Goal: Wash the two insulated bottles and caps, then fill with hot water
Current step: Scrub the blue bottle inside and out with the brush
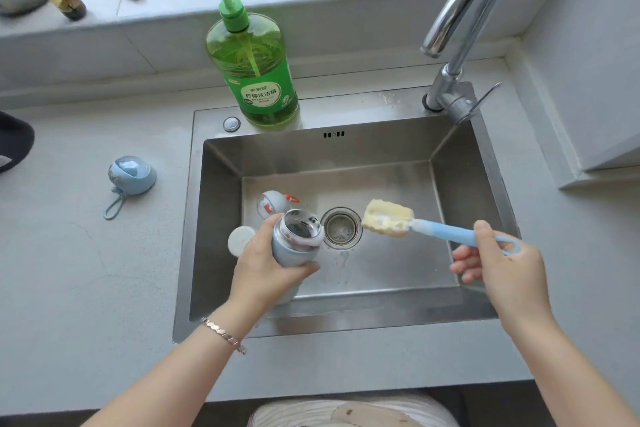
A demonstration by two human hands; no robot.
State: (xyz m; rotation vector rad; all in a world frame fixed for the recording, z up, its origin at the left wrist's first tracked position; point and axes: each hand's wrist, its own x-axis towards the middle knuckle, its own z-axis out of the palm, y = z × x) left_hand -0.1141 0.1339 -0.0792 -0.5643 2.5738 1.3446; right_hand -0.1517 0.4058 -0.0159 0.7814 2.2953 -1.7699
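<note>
1. Looking down, we find the left hand (266, 263) over the sink (214, 218), fingers and thumb wrapped round the blue bottle (294, 246). The forearm rises from the lower left, with a bracelet (225, 336) on the wrist.
2. We see the bottle tilted, its open mouth turned up and to the right, with foam on the rim.
3. The right hand (502, 267) is held over the sink's right side. Its thumb and curled fingers pinch the loop end of the brush (446, 232), while the lower fingers point leftward.
4. We see the brush lying nearly level. Its soapy yellow sponge head is just right of the drain (341, 229), near the bottle's mouth but apart from it.
5. Beyond the left hand we make out a grey cap (273, 204) with red parts on the sink floor, and a white disc (240, 239) half hidden by the hand.
6. A blue cap (131, 175) with a cord loop rests on the counter (86, 270), left of the sink.
7. On the back rim we see a green soap bottle (256, 73), and at the right corner the tap (460, 10).
</note>
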